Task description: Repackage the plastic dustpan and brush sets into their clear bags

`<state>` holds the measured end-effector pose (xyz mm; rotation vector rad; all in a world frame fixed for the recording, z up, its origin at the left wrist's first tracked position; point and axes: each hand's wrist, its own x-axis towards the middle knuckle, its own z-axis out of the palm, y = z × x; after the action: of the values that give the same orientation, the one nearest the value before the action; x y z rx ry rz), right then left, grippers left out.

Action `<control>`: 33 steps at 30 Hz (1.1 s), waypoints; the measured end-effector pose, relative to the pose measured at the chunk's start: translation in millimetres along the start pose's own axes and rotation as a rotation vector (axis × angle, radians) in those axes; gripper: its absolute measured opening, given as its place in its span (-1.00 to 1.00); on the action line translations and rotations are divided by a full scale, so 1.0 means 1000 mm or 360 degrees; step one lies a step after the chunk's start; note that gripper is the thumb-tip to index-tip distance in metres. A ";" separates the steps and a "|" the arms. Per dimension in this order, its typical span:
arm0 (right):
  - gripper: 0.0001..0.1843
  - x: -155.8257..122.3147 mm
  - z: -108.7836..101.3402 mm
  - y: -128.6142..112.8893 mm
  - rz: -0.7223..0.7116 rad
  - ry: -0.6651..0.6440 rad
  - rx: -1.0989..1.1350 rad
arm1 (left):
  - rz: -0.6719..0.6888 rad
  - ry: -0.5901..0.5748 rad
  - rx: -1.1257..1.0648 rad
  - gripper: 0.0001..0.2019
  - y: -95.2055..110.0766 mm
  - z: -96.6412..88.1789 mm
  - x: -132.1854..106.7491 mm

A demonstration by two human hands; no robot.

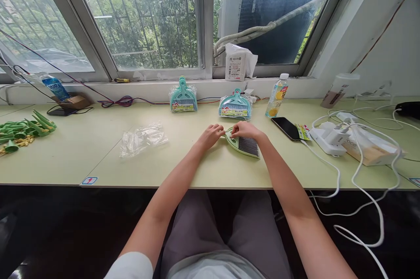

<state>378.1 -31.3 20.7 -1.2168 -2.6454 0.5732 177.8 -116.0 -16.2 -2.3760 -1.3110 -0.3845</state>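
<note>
A small green dustpan with a dark brush point(244, 145) lies flat on the pale green table point(197, 169) in front of me. My right hand point(245, 130) is closed over its handle end. My left hand point(211, 133), fingers curled, touches the same handle tip from the left. Two packaged teal dustpan-and-brush sets stand farther back, one point(183, 97) near the middle and one point(235, 105) to its right. An empty clear plastic bag point(143, 138) lies to the left of my hands.
A black phone point(286, 128) and a lemon drink bottle point(277, 95) sit to the right. White chargers and cables point(331, 141) spread across the right side. Several green plastic parts point(22, 130) lie at the far left, with a blue bottle point(55, 86) by the window sill.
</note>
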 end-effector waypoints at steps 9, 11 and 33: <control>-0.82 0.000 -0.001 -0.008 0.0039 -0.0007 -0.0110 | 0.0013 -0.0051 0.0146 -0.75 0.004 0.000 0.009; -0.84 -0.001 -0.001 -0.010 0.0073 -0.0005 -0.0195 | 0.0011 -0.0082 0.0137 -0.76 0.004 0.001 0.009; -0.68 -0.002 -0.011 0.005 0.0469 0.1267 0.0084 | -0.1426 0.0604 -0.2633 -0.45 -0.001 0.003 0.014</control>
<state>386.0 -27.0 28.7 -1.4412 -1.7973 0.1327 184.8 -103.9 -12.6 -1.9734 -2.1481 -2.8844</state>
